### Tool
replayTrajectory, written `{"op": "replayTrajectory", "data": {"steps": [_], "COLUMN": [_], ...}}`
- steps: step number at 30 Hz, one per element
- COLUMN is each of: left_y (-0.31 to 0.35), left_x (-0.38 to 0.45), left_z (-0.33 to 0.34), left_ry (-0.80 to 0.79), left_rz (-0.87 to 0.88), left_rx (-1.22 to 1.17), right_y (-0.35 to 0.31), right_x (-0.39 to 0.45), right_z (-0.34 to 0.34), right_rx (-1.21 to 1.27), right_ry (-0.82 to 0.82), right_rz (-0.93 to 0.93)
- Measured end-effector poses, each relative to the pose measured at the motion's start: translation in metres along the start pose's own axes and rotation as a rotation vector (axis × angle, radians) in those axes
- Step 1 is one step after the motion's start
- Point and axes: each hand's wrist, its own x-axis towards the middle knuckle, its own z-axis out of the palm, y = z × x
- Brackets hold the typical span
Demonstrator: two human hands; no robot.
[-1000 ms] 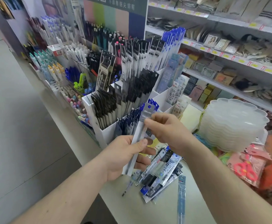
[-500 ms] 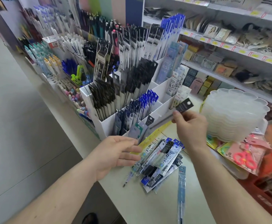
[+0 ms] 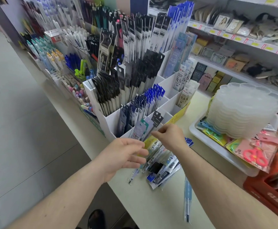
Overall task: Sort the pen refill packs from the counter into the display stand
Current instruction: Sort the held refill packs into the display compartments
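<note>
Shop counter holds a pile of refill packs for sorting; the right hand pinches a black-topped pack into the white display stand, the left hand hovers loose and empty.

A pale counter carried a white display stand beyond the hands, refill packs heaped beneath them, and a white tray to their right.

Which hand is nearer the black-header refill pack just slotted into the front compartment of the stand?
Right. The right hand is just below the black-header refill pack, fingertips almost at it. The left hand hovers lower and further left, over the loose packs on the counter.
</note>
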Motion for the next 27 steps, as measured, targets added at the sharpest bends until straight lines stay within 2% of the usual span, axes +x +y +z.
{"op": "replayTrajectory", "data": {"steps": [6,9,12,15,17,22,27], "left_y": [-0.032,-0.047,-0.056,-0.059,-0.062,-0.068,-0.070], "left_x": [0.024,0.042,0.062,0.084,0.098,0.118,0.125], "left_z": [0.024,0.040,0.058,0.076,0.085,0.111,0.125], "left_ry": [0.014,0.006,-0.026,-0.010,0.016,0.144,0.196], "left_rz": [0.077,0.135,0.212,0.230,0.146,0.017,0.068], "left_rx": [0.379,0.695,0.960,1.106,1.166,1.380,1.520], "right_y": [0.045,0.083,0.110,0.114,0.112,0.121,0.132], "right_x": [-0.036,-0.059,-0.080,-0.096,-0.102,-0.101,-0.101], "right_z": [-0.036,-0.033,-0.026,-0.010,0.003,0.003,-0.008], "right_rx": [0.232,0.202,0.037,-0.163,-0.270,-0.266,-0.154], "right_ry": [0.182,0.218,0.165,0.017,-0.048,0.073,0.139], "right_rz": [0.183,0.347,0.473,0.473,0.446,0.486,0.506]}}
